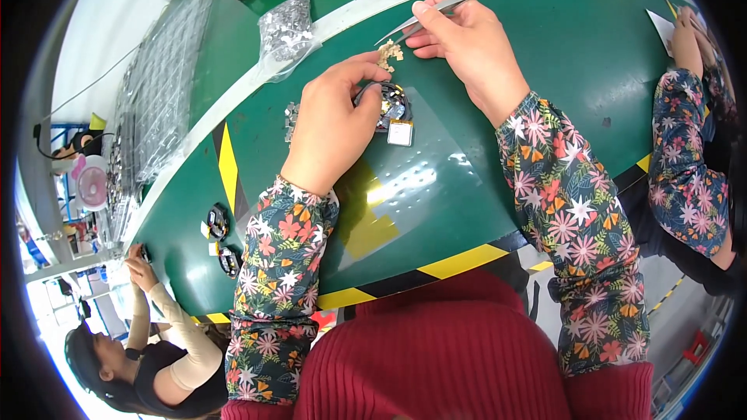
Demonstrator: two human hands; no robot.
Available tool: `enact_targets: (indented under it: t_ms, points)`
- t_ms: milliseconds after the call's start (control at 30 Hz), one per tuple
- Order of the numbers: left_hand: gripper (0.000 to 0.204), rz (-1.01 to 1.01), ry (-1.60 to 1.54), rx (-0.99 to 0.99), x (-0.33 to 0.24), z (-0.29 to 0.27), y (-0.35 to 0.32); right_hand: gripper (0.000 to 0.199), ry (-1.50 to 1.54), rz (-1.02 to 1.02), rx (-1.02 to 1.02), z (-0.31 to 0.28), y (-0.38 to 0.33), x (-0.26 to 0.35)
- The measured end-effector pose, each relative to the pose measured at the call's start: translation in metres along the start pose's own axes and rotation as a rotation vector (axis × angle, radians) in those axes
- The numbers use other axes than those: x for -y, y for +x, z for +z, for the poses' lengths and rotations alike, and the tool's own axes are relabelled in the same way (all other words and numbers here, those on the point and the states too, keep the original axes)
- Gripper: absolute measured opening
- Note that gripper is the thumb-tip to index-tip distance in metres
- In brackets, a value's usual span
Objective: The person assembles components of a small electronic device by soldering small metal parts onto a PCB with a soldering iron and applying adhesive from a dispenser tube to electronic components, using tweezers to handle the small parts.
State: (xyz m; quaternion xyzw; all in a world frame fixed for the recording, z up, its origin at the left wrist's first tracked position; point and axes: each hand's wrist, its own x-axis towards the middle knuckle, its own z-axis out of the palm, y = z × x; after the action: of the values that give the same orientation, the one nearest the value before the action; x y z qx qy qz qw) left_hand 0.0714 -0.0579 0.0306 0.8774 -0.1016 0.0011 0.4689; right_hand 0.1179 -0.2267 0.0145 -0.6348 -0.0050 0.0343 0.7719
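Note:
My left hand (334, 120) is closed on the rim of a small round black electronic housing (397, 101), with thumb and fingers at its left side. Circuit parts show inside the housing, and a flat silver-white square piece (400, 134) sticks out at its lower edge. In my right hand (475, 47) is a pair of metal tweezers (453, 3), pinched between thumb and fingers. Their tips point down-left, close above a small heap of beige pieces (390, 54); whether they touch it I cannot tell. My fingers partly hide the housing.
A clear sheet with yellow film (366, 222) lies under the housing. Two more round black housings (217, 222) rest left of my forearm. A bag of small metallic pieces (286, 27) lies at the far edge. Co-workers' hands (142, 272) are at left and right.

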Motion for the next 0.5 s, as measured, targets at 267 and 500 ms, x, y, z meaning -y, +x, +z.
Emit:
enact_targets:
  t_ms: [267, 500]
  points:
    - [0.016, -0.011, -0.032, -0.001, 0.0027, 0.0017, 0.0006, 0.021, 0.034, -0.029, -0.053, 0.0023, -0.0001, -0.0015]
    - [0.015, -0.007, 0.059, 0.057, -0.0021, -0.0016, -0.001, 0.022, 0.009, -0.034, -0.038, 0.0059, -0.0016, -0.0006]
